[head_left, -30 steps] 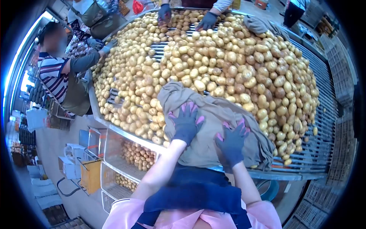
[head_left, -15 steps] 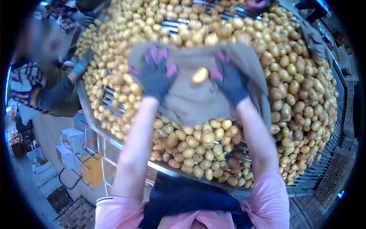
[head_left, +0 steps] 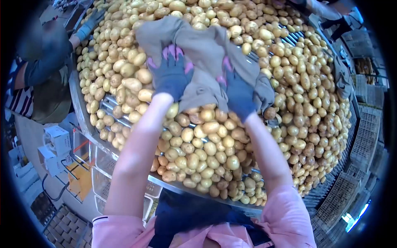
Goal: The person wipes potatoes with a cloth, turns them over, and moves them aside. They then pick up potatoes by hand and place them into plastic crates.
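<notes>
A brown-grey cloth (head_left: 202, 51) lies rumpled over the potatoes (head_left: 204, 153). My left hand (head_left: 170, 74), in a dark glove with pink fingertips, rests on the left part of the cloth, fingers stretched forward and thumb apart. On the cloth's right part is my right hand (head_left: 237, 91), gloved the same way. Two of its pink fingertips show, stretched out and apart; the other fingers are partly hidden beside a fold. A bunched end of the cloth sticks out to the right of that hand. Wet potatoes surround both hands.
A metal rim (head_left: 165, 183) edges the roller table in front of me. At left, a co-worker's gloved hand (head_left: 93, 20) reaches over the potatoes. Another cloth (head_left: 342, 76) hangs at the right edge. Plastic crates (head_left: 366, 132) stand on the right; white boxes (head_left: 53, 142) are at lower left.
The cloth has shifted forward and become more crumpled. The single potato that lay on top of it no longer shows. My right hand has moved lower and left; the view has shifted.
</notes>
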A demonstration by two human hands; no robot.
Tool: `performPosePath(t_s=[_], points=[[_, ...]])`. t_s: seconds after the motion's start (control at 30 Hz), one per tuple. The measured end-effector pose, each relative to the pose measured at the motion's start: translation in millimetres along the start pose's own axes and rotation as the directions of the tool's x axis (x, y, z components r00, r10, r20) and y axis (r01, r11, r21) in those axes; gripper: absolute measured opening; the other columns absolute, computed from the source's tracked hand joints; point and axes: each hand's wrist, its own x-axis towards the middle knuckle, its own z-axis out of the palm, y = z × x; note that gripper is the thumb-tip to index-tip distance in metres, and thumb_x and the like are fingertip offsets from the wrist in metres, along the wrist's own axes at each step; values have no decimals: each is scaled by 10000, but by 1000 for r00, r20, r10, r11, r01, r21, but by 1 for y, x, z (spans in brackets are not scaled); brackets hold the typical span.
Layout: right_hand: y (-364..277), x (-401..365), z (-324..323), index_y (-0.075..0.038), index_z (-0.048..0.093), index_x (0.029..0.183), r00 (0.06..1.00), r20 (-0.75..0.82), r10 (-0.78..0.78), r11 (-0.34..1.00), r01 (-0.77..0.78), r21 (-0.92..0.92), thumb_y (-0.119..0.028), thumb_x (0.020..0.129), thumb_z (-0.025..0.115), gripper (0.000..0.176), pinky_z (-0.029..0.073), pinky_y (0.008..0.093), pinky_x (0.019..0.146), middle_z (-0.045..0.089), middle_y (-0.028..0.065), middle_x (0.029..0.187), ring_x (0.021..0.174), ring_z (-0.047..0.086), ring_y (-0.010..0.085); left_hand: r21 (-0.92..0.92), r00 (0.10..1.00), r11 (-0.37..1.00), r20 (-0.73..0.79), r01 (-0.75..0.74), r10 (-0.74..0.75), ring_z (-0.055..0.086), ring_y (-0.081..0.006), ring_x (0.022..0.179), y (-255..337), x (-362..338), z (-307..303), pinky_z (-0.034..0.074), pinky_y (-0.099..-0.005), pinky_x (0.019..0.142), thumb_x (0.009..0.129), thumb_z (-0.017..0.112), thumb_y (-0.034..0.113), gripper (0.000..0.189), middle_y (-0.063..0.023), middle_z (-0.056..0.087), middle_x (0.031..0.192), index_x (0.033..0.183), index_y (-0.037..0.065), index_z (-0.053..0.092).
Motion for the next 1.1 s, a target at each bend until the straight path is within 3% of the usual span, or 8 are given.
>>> performPosePath(t_s=[0.23, 0.33, 0.47, 0.53, 0.67, 0.8, 0.93, 1.1], points=[[11, -147, -44, -133, 553, 1217, 893, -279, -352, 931, 304, -203, -268, 876, 546, 367, 478, 429, 743, 623, 148, 1008, 829, 609, 339, -151, 962, 983, 236, -104, 138, 268, -295, 1361, -4, -95, -51, 138, -573, 1084, 940, 362, 447, 529, -128, 298, 1473, 1420, 228, 331], [14, -215, -80, -114, 604, 1120, 992, -128, -14, 996, 2, -92, -252, 847, 595, 306, 460, 411, 782, 618, 143, 958, 891, 590, 312, -228, 971, 947, 32, -226, 239, 371, -290, 1268, -8, -140, -70, 207, -548, 1054, 921, 456, 345, 455, -128, 433, 1336, 1336, 160, 445], [46, -272, -103, -106, 629, 1006, 986, -37, 165, 979, -169, -111, -261, 844, 596, 226, 474, 401, 740, 617, 124, 853, 827, 600, 295, -139, 955, 979, 234, -152, 181, 399, -315, 1241, 1, -188, -85, 214, -533, 1058, 911, 466, 344, 395, -106, 505, 1264, 1245, 142, 524], [47, -275, -127, -89, 610, 961, 989, 42, 142, 964, -148, 222, -244, 850, 569, 195, 476, 402, 684, 594, 120, 741, 723, 592, 300, -97, 973, 984, 160, -152, 166, 394, -324, 1251, 6, -204, -77, 201, -526, 1073, 906, 472, 348, 389, -104, 516, 1263, 1225, 136, 539], [36, -218, -114, -110, 611, 997, 924, -339, -179, 982, 149, -113, -221, 831, 587, 201, 471, 379, 756, 607, 107, 956, 902, 591, 278, -271, 989, 954, 40, -126, 142, 347, -318, 1303, 19, -225, -70, 133, -524, 1109, 892, 490, 347, 431, -106, 489, 1311, 1233, 87, 522], [28, -139, -82, -152, 606, 1063, 879, -219, -424, 870, 328, -369, -208, 831, 554, 244, 432, 430, 860, 618, 118, 1021, 968, 586, 318, -444, 974, 868, -57, -223, 221, 460, -284, 1138, 36, -257, -90, 250, -516, 1031, 849, 562, 296, 332, -82, 547, 1086, 1110, 92, 559], [40, -69, -45, -174, 661, 1088, 985, 135, 104, 827, -10, -562, -275, 893, 411, 333, 273, 543, 1017, 583, 98, 1216, 1191, 486, 283, -444, 978, 872, -123, -205, 167, 508, -285, 1028, 30, -286, -78, 332, -490, 924, 830, 590, 234, 218, -66, 560, 982, 1003, 103, 575], [40, -89, -84, -121, 678, 783, 943, -61, -326, 810, 246, -532, -166, 781, 559, 127, 404, 455, 849, 661, 70, 763, 764, 631, 259, -517, 976, 834, -190, -190, 104, 529, -297, 924, 25, -277, -104, 381, -438, 858, 838, 574, 193, 193, -68, 565, 928, 1008, 102, 553]])
